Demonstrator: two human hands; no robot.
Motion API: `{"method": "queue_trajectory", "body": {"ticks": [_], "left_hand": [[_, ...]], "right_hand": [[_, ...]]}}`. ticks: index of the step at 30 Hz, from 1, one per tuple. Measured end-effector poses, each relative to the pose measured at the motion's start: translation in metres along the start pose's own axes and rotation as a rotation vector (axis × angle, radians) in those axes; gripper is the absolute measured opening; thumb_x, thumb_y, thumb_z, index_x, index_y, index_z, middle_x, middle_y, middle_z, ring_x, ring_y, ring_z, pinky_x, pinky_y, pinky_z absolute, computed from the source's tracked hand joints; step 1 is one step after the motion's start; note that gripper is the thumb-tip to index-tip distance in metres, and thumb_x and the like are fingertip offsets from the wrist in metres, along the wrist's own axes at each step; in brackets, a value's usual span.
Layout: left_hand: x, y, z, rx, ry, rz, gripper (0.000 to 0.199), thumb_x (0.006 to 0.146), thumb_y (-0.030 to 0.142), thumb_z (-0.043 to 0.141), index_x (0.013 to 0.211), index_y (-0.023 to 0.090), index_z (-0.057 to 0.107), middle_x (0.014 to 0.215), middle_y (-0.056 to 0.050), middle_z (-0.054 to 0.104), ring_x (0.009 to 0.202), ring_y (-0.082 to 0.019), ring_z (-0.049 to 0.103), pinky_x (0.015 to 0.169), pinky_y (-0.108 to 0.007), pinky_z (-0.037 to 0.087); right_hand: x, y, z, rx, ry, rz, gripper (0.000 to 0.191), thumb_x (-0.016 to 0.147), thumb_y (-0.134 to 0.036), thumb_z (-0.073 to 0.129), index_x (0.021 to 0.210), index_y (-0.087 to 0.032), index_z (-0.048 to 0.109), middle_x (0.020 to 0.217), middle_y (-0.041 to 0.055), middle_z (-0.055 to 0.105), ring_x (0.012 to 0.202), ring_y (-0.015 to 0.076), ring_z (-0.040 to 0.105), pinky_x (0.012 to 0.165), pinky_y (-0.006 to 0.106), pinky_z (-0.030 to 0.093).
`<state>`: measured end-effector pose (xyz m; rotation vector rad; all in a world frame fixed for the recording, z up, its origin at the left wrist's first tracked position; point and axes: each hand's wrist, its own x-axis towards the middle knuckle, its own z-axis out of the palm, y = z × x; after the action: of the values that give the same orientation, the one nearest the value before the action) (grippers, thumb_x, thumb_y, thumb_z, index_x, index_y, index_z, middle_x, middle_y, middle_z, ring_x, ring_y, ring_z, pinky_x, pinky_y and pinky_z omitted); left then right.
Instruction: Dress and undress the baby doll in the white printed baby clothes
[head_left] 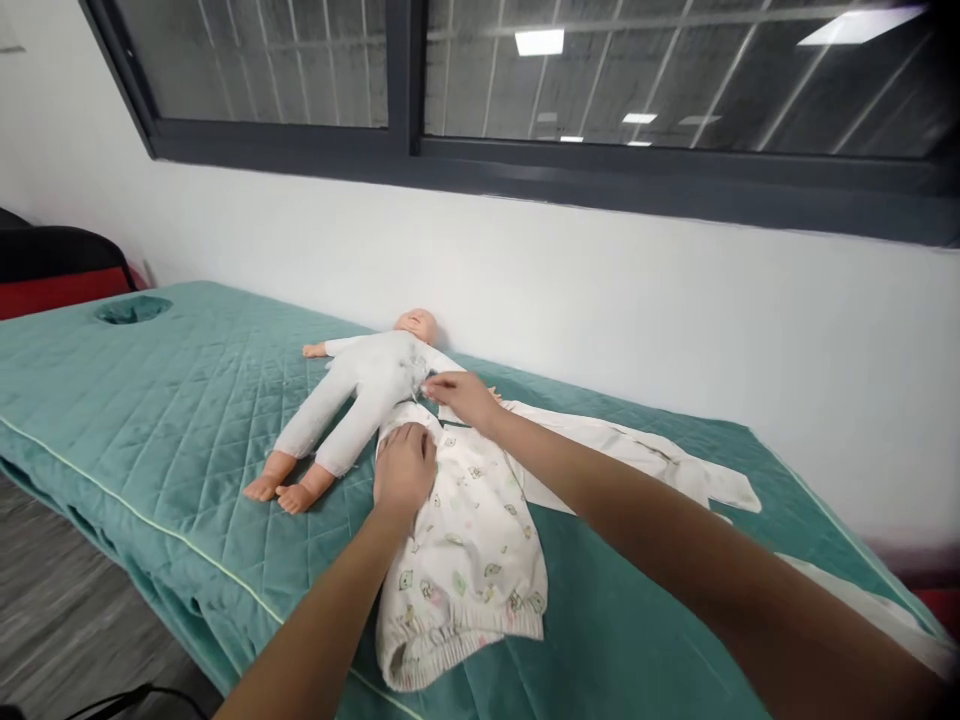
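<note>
A baby doll with a white cloth body lies on its back on the green bed, head toward the wall and bare feet toward the front left. Beside it is a white printed baby garment, its gathered elastic edge facing me. My left hand lies on the upper left of this garment, fingers resting on the cloth. By the doll's side, my right hand is closed in a pinch; whatever small white bit is at its fingertips is too small to name. A plain white garment stretches out behind my right forearm.
The quilted green bed cover has a round hole at the far left. A white wall with a dark-framed window runs behind. More white cloth lies at the right edge. A red and black chair stands far left.
</note>
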<state>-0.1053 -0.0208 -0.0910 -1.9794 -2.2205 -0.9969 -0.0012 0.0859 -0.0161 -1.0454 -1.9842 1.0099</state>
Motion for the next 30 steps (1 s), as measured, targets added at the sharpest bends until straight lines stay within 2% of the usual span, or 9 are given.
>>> {"method": "queue_trajectory", "body": {"ticks": [2,4,8,13,17,20,23,28,30], "left_hand": [[0.0,0.0,0.002,0.008,0.01,-0.008,0.018,0.097,0.022,0.044,0.097,0.02,0.062,0.102,-0.006,0.068,0.102,-0.024,0.059,0.094,-0.037,0.039],[0.001,-0.001,0.003,0.016,0.014,-0.021,0.018,0.097,0.022,0.043,0.096,0.02,0.061,0.101,-0.006,0.068,0.101,-0.024,0.058,0.093,-0.037,0.039],[0.006,-0.001,0.006,0.036,0.025,-0.044,0.016,0.095,0.02,0.045,0.094,0.021,0.06,0.1,-0.005,0.066,0.099,-0.024,0.056,0.092,-0.037,0.038],[0.013,0.001,0.009,0.102,0.023,-0.057,0.013,0.094,0.021,0.047,0.091,0.021,0.06,0.102,-0.005,0.064,0.098,-0.024,0.054,0.089,-0.038,0.038],[0.016,0.002,0.011,0.117,0.016,-0.065,0.013,0.094,0.022,0.047,0.09,0.021,0.06,0.101,-0.005,0.063,0.097,-0.024,0.053,0.087,-0.039,0.038],[0.017,0.002,0.012,0.121,0.014,-0.075,0.013,0.093,0.022,0.047,0.091,0.021,0.06,0.101,-0.005,0.063,0.099,-0.025,0.052,0.087,-0.039,0.038],[0.017,0.002,0.012,0.118,0.016,-0.075,0.013,0.093,0.023,0.047,0.092,0.021,0.06,0.102,-0.005,0.062,0.099,-0.024,0.052,0.088,-0.039,0.038],[0.016,0.003,0.012,0.132,0.02,-0.076,0.012,0.093,0.023,0.048,0.09,0.021,0.059,0.102,-0.005,0.063,0.099,-0.025,0.053,0.088,-0.039,0.038],[0.015,0.003,0.012,0.135,0.02,-0.075,0.012,0.093,0.023,0.048,0.09,0.021,0.06,0.102,-0.005,0.063,0.099,-0.025,0.053,0.087,-0.039,0.038]], "right_hand": [[0.039,0.003,0.02,0.011,0.032,-0.023,0.014,0.078,-0.026,0.066,0.084,-0.017,0.075,0.078,0.0004,0.071,0.075,0.0131,0.062,0.073,0.023,0.046],[0.065,0.009,0.033,0.011,0.071,-0.034,0.008,0.076,-0.022,0.068,0.079,-0.017,0.074,0.076,-0.0004,0.071,0.076,0.0132,0.062,0.076,0.023,0.045],[0.089,0.026,0.034,0.016,0.174,-0.008,0.004,0.073,-0.019,0.068,0.071,-0.019,0.071,0.074,-0.0014,0.069,0.078,0.014,0.061,0.08,0.024,0.044],[0.089,0.047,0.019,0.091,0.306,0.14,0.008,0.074,-0.015,0.065,0.067,-0.018,0.067,0.066,-0.0027,0.064,0.077,0.0143,0.059,0.077,0.024,0.045],[0.078,0.058,0.026,0.25,0.244,0.303,0.011,0.08,-0.022,0.07,0.072,-0.015,0.065,0.062,-0.0035,0.06,0.062,0.0114,0.057,0.062,0.023,0.048],[0.072,0.061,0.036,0.38,0.171,0.418,0.018,0.091,-0.031,0.064,0.093,-0.013,0.065,0.083,0.0008,0.065,0.069,0.0109,0.061,0.064,0.026,0.053],[0.074,0.06,0.044,0.493,0.111,0.524,0.025,0.095,-0.034,0.059,0.11,-0.014,0.062,0.101,0.0046,0.065,0.08,0.0129,0.064,0.069,0.029,0.057],[0.085,0.057,0.046,0.601,0.062,0.651,0.026,0.09,-0.036,0.066,0.096,-0.012,0.059,0.074,0.0022,0.062,0.061,0.0122,0.063,0.056,0.025,0.058],[0.088,0.056,0.044,0.628,0.037,0.681,0.027,0.088,-0.037,0.068,0.093,-0.013,0.058,0.069,0.0021,0.061,0.058,0.0133,0.063,0.054,0.025,0.058]]}}
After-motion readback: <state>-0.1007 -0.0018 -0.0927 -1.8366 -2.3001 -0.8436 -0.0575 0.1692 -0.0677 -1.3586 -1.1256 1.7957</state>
